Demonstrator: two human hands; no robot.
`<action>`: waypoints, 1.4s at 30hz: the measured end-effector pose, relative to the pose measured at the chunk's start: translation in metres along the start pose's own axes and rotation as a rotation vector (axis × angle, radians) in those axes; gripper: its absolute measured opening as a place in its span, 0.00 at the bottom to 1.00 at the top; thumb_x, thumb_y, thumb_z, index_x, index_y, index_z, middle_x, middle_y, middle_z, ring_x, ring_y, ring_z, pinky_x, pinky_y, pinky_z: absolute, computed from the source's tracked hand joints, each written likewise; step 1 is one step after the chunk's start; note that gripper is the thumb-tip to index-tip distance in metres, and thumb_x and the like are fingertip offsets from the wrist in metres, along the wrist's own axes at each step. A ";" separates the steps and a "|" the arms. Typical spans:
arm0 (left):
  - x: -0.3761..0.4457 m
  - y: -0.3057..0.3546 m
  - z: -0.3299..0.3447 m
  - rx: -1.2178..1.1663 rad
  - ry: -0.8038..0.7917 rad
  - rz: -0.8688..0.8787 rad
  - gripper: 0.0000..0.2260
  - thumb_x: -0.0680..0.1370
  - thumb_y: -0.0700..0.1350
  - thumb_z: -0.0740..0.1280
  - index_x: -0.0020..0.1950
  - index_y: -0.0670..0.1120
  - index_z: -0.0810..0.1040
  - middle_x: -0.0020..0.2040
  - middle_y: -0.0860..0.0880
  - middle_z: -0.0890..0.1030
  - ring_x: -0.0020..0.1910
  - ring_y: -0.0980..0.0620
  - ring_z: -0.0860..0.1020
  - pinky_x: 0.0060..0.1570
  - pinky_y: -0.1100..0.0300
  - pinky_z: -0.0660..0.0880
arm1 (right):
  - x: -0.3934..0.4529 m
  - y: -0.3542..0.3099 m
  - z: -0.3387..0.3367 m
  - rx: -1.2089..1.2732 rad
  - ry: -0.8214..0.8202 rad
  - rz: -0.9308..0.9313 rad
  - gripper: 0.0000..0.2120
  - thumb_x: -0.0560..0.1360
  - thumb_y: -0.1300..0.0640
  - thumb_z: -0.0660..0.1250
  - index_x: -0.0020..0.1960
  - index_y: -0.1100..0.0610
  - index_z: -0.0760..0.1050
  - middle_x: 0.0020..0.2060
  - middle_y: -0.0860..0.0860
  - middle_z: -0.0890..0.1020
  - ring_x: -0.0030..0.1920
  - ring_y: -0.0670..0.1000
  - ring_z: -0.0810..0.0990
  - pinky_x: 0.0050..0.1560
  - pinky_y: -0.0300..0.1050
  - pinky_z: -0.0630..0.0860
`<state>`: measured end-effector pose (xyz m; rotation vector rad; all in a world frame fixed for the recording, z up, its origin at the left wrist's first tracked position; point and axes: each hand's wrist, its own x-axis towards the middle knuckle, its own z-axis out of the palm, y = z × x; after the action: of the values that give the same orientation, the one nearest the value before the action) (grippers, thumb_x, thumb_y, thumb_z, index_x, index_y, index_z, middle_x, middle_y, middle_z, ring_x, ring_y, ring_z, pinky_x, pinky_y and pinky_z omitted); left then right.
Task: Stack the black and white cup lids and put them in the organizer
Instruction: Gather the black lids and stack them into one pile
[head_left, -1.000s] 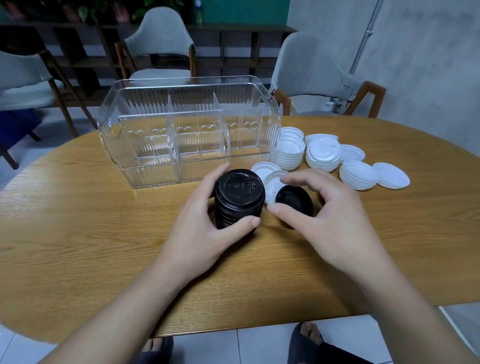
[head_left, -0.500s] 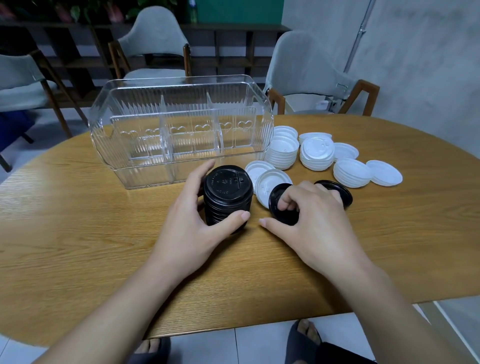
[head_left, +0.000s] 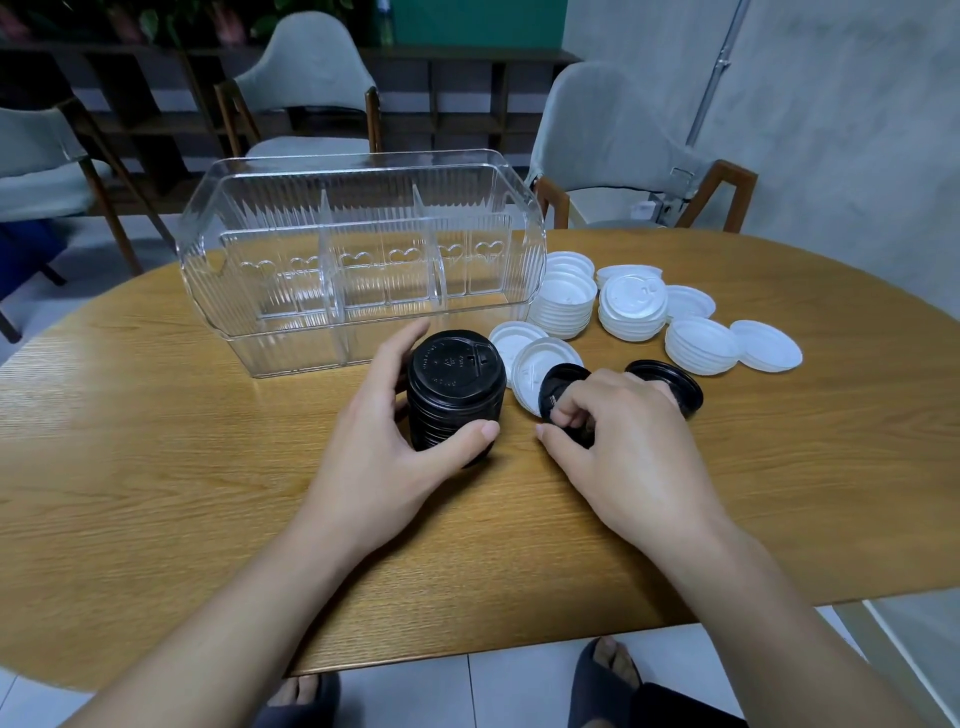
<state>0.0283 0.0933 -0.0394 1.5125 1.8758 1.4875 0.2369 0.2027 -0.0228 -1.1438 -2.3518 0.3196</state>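
Note:
A tall stack of black lids (head_left: 456, 392) stands on the wooden table (head_left: 156, 441), and my left hand (head_left: 384, 447) is wrapped around its side. Just right of it, my right hand (head_left: 618, 447) grips a single black lid (head_left: 558, 387), tilted up on its edge. Another black lid (head_left: 670, 382) lies flat behind that hand. Two loose white lids (head_left: 540, 366) lie between the stack and the tilted lid. Several stacks of white lids (head_left: 631, 306) sit further right. The clear ribbed organizer (head_left: 358, 260) stands behind, its compartments holding nothing.
Three grey chairs with wooden frames (head_left: 613, 150) stand around the far side of the table. The table's near edge (head_left: 519, 644) curves just above my feet in slippers. Dark shelving lines the back wall.
My right hand has lifted one black lid off the table and tilted it on edge, uncovering a second black lid behind. My left hand has stayed on the black stack.

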 end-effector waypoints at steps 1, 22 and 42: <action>0.000 0.001 0.000 0.001 -0.002 0.003 0.45 0.73 0.55 0.85 0.85 0.60 0.66 0.74 0.70 0.77 0.75 0.67 0.75 0.74 0.63 0.72 | 0.000 0.000 -0.003 0.035 0.029 0.004 0.13 0.77 0.48 0.78 0.40 0.46 0.76 0.39 0.41 0.78 0.44 0.48 0.77 0.58 0.56 0.74; 0.002 0.021 -0.002 0.175 0.161 0.434 0.45 0.73 0.59 0.83 0.82 0.40 0.71 0.79 0.49 0.74 0.84 0.43 0.67 0.84 0.45 0.63 | -0.001 -0.041 -0.022 1.530 -0.055 0.179 0.10 0.82 0.54 0.71 0.49 0.61 0.83 0.40 0.57 0.80 0.42 0.51 0.77 0.52 0.46 0.77; -0.001 0.020 -0.007 0.203 0.157 0.402 0.32 0.76 0.49 0.82 0.78 0.43 0.78 0.73 0.50 0.80 0.75 0.43 0.75 0.78 0.50 0.69 | -0.005 -0.048 -0.028 0.709 0.067 -0.166 0.35 0.72 0.56 0.85 0.76 0.49 0.78 0.71 0.41 0.82 0.75 0.45 0.78 0.77 0.44 0.72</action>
<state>0.0340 0.0872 -0.0194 2.0166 1.9410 1.6645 0.2227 0.1690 0.0190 -0.6000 -1.9876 0.9409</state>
